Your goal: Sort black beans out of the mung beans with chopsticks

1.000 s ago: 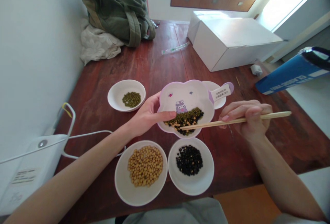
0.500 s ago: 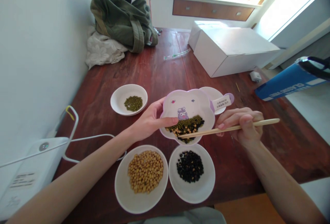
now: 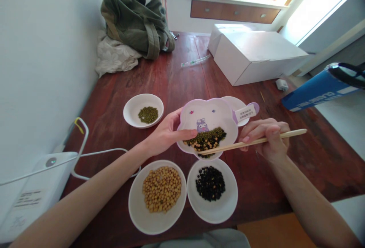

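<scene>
My left hand [image 3: 168,134] grips the left side of a flower-shaped bowl [image 3: 221,113] with a purple rim and a labelled handle, its thumb over the inside. Mixed green, black and yellow beans [image 3: 209,139] lie in the lower part of that bowl, which is tilted. Chopsticks [image 3: 251,142] are held in my right hand [image 3: 268,137], their tips among the beans near the bowl's front edge. Just in front stand a white bowl of yellow soybeans [image 3: 162,189] and a white bowl of black beans [image 3: 210,183]. Green mung beans [image 3: 148,115] lie in a white bowl farther left.
Partly hidden behind the flower-shaped bowl is another white bowl [image 3: 243,120]. A white box [image 3: 256,54], a blue bottle [image 3: 316,88] and a small white charger [image 3: 282,85] stand right. A green bag [image 3: 134,19] sits back left; a white cable [image 3: 102,151] runs along the left.
The chopsticks have shifted very slightly, with their tips still in the beans. Both hands and the flower-shaped bowl stay almost where they were; the view has moved a little.
</scene>
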Tool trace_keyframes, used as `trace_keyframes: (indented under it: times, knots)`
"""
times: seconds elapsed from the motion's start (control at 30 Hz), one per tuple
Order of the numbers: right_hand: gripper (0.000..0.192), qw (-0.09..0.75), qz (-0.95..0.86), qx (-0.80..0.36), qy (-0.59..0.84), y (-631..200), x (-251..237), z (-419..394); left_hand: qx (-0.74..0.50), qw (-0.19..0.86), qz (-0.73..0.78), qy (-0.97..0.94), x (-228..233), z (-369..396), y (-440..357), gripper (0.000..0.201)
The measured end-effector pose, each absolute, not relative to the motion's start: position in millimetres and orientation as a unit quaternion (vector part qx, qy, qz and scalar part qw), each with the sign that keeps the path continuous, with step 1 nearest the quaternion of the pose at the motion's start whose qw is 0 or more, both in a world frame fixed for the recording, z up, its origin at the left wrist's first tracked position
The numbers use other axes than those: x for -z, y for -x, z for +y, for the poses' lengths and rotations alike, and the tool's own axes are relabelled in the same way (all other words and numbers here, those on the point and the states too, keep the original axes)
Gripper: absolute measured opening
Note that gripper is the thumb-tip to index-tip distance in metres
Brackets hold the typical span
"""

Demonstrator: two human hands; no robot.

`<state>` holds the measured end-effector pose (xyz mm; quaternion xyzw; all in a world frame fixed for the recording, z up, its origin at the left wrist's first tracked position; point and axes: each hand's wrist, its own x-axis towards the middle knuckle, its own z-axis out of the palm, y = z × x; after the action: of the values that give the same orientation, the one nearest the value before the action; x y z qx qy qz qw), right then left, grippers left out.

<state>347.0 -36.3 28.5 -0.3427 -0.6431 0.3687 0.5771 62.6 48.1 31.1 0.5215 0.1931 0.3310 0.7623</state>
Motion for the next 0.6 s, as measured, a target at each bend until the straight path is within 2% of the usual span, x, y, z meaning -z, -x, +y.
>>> trace_keyframes:
  times: [0.13,0.3,0.6]
  knots:
    - [0.053,0.605,-0.615,-0.395,0.316,-348.1,-29.7,-35.4,-0.330,0.763,0.193,-0.522,-32.2,48.7,-61.9,0.053]
    - [0.053,0.639,-0.582,-0.381,0.327,-350.3,-32.3,-32.7,-0.320,0.759,0.205,-0.528,-34.7,49.1,-60.8,0.067]
    - [0.050,0.596,-0.606,-0.397,0.346,-347.4,-29.0,-35.4,-0.305,0.760,0.238,-0.523,-38.0,47.0,-59.4,0.073]
